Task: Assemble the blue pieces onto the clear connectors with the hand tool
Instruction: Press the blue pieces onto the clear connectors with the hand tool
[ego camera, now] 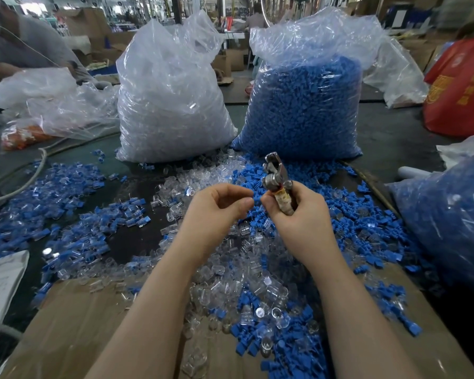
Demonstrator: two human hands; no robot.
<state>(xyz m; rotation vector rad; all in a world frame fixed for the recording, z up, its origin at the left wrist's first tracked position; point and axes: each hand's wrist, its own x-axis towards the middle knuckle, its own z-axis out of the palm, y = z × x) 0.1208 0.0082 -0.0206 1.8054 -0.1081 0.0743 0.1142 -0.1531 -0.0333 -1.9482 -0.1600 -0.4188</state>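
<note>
My right hand (298, 214) grips the taped handle of a metal hand tool (278, 177), whose jaws point up and away from me. My left hand (219, 206) hovers just left of it, fingers curled, thumb and fingertips pinching a small blue piece (256, 200) between the two hands. Below my hands lies a heap of loose clear connectors (230, 280) mixed with loose blue pieces (367, 228). A spread of joined blue-and-clear parts (74, 214) covers the table at the left.
Two tall plastic bags stand at the back: clear connectors (170, 105) on the left, blue pieces (304, 105) on the right. Another bag of blue pieces (449, 222) sits at the right edge. Cardboard (80, 324) lies under my forearms. A red bag (460, 88) and another person (25, 45) are behind.
</note>
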